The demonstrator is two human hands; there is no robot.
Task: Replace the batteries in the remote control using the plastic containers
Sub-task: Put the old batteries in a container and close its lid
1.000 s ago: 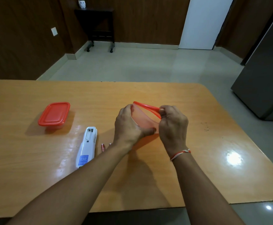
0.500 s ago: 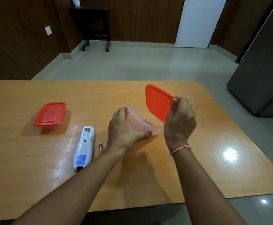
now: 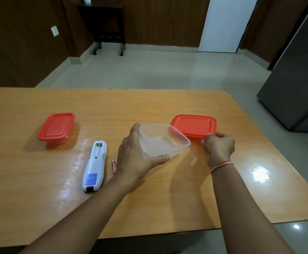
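Observation:
My left hand (image 3: 137, 154) grips a clear, empty plastic container (image 3: 163, 140), tilted just above the table. Its red lid (image 3: 193, 125) lies flat on the table to the right, with the fingertips of my right hand (image 3: 219, 145) on its near edge. A white remote control (image 3: 95, 165) lies face down left of my left hand, its battery compartment open and empty. A small red battery (image 3: 114, 166) rests between the remote and my left wrist, partly hidden by it. A second container with a red lid (image 3: 56, 128) stands closed at the left.
The wooden table (image 3: 39, 198) has a rounded far-right corner and its near edge runs below my forearms. Beyond it are a tiled floor, a dark side table by the wall, a white door and a grey cabinet (image 3: 296, 79) at the right.
The lid came off the clear container. My right hand carried it up and to the right, then laid it flat on the table. My left hand kept hold of the container.

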